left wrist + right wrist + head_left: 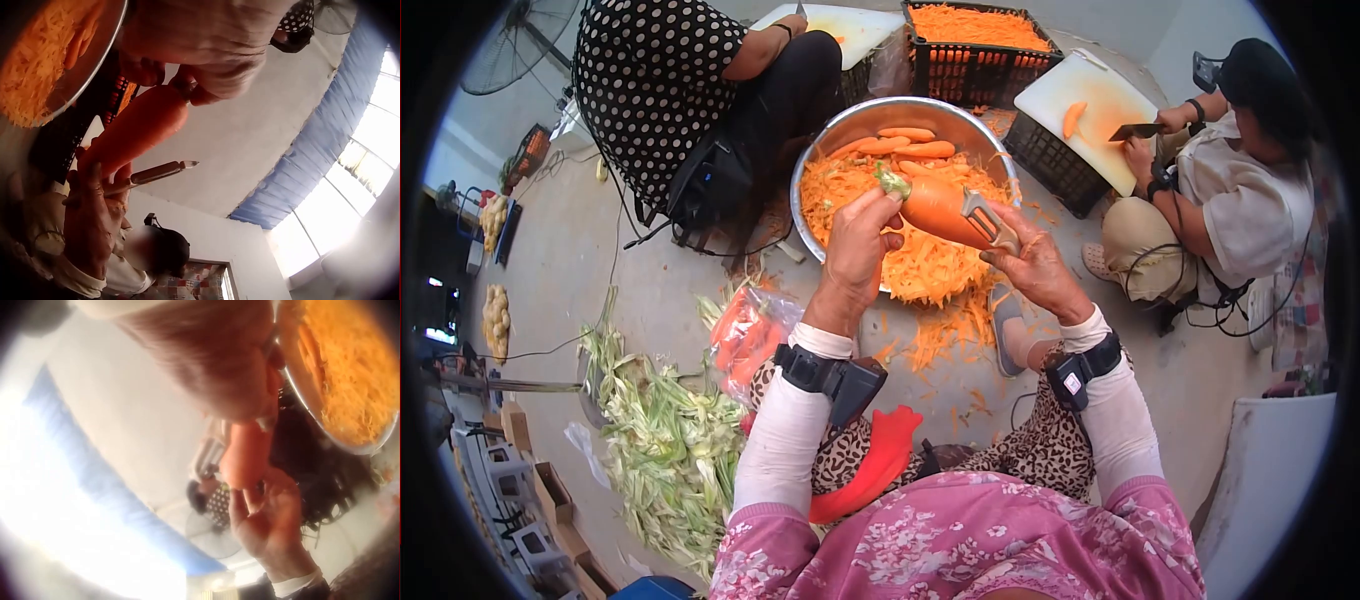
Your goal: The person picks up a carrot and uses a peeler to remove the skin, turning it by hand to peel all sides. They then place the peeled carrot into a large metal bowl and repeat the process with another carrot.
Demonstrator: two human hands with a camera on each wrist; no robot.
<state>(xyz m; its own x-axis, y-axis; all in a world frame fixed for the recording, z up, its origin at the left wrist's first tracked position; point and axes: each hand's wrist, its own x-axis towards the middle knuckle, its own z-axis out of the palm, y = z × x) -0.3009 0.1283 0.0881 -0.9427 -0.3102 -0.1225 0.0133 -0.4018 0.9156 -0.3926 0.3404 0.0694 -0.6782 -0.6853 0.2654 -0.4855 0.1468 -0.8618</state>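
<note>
A thick orange carrot [940,210] is held up above a large metal basin [798,190] with grated carrot [825,190] and several whole carrots [925,150] in it. My left hand [858,250] pinches its green stem end between thumb and fingers. At the other end, my right hand [1045,262] grips a peeler [992,222], which lies against the carrot's skin, and the fingers also steady the tip. In the left wrist view the peeler's body [156,172] sticks out from between the right fingers. The right wrist view is blurred, with the carrot [245,456] between both hands.
Two other people sit across the basin, one cutting carrot with a knife [1135,131] on a white board [1060,92]. Behind is a black crate [975,80] of grated carrot. Leafy green husks [670,430] and a bag of carrots [750,335] lie on the floor at left.
</note>
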